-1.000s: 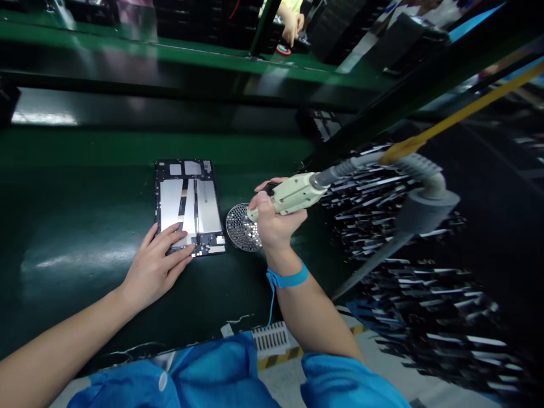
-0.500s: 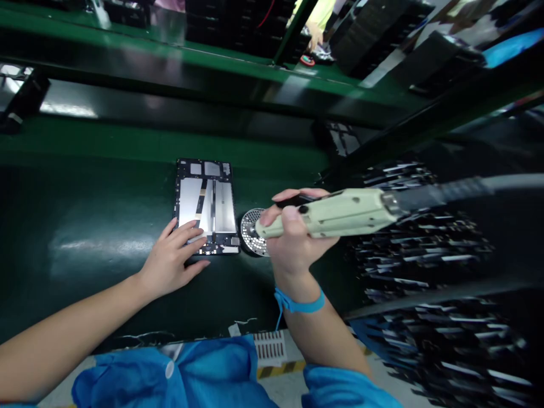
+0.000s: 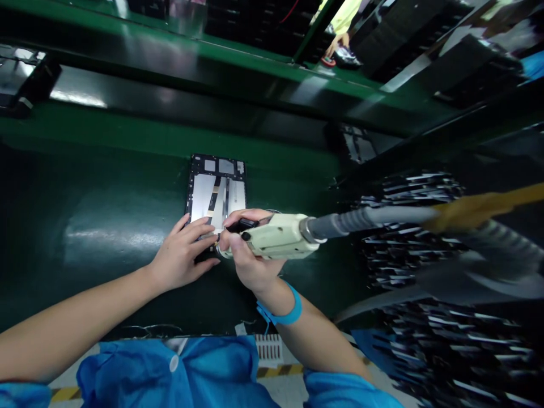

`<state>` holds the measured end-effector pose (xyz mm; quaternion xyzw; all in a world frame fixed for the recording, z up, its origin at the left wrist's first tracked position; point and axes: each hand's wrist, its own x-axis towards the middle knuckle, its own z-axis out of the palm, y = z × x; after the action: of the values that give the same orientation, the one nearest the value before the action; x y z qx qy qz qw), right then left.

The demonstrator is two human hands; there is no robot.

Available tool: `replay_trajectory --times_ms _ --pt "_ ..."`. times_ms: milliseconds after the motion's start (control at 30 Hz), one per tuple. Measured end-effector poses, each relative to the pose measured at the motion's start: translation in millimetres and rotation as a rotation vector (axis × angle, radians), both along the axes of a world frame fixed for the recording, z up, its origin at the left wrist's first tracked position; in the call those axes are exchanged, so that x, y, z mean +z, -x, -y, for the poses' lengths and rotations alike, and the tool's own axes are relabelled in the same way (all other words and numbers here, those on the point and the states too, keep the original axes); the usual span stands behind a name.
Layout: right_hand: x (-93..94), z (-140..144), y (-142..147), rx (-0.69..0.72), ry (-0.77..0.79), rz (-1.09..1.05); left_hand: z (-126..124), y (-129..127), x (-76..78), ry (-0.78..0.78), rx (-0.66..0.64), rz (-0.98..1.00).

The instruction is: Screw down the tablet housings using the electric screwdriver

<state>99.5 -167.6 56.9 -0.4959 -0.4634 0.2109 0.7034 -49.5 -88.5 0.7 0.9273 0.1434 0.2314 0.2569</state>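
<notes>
A tablet with its inside exposed [image 3: 199,195] lies flat on the green work surface [image 3: 106,226], showing silver panels and a dark ribbon cable. My left hand [image 3: 181,249] rests on the tablet's lower left corner, fingers stretched out. Wrapped in my right hand [image 3: 250,255] is a pale green electric screwdriver [image 3: 284,235], its nose over the tablet's lower edge. The tip is hidden, so I cannot tell whether it touches. Behind the screwdriver, only the rim of a round perforated screw tray [image 3: 274,212] shows.
Stacked dark parts [image 3: 425,226] fill racks on the right, with a grey cable [image 3: 382,216] crossing in front. Another device [image 3: 357,144] lies at the back right, and one [image 3: 21,73] at the far left. A co-worker's hand [image 3: 338,45] shows beyond the shelf.
My right hand has carried the screwdriver left, from above the round screw tray to the tablet's lower edge. My left hand stays on the tablet. The view has shifted slightly.
</notes>
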Motion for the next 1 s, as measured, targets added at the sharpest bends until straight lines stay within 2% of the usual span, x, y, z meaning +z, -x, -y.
replay_trajectory --times_ms 333,467,567,633,700,800,867,933,1000 --pt "-1.7 4.6 -2.4 0.036 0.003 0.08 0.7 -2.4 -5.2 -0.01 0.025 0.01" --pt "-9.1 2.9 -5.3 0.062 -0.026 0.088 4.9 -8.5 -10.0 -0.027 0.056 0.019" --pt "-10.7 -3.0 -7.7 0.023 -0.033 0.011 3.1 -12.8 -15.3 -0.053 0.079 0.007" --pt "-4.3 -5.2 -12.3 -0.039 -0.016 -0.076 -7.2 -15.4 -17.3 -0.077 0.101 -0.01" --pt "5.9 -4.8 -21.2 -0.113 -0.05 -0.156 -30.7 -19.0 -16.9 -0.11 0.156 -0.055" --pt "14.6 -2.3 -39.5 -0.249 -0.168 -0.185 -92.2 -27.1 -10.4 -0.163 0.312 -0.185" --pt "10.3 -2.8 -50.6 -0.337 -0.166 -0.165 -142.1 -33.3 -2.5 -0.179 0.398 -0.215" --pt "0.2 -5.5 -58.5 -0.379 -0.099 -0.136 -186.5 -39.3 6.5 -0.184 0.474 -0.224" --pt "-9.7 -8.8 -63.6 -0.379 -0.037 -0.104 -215.2 -44.6 14.6 -0.179 0.56 -0.228"
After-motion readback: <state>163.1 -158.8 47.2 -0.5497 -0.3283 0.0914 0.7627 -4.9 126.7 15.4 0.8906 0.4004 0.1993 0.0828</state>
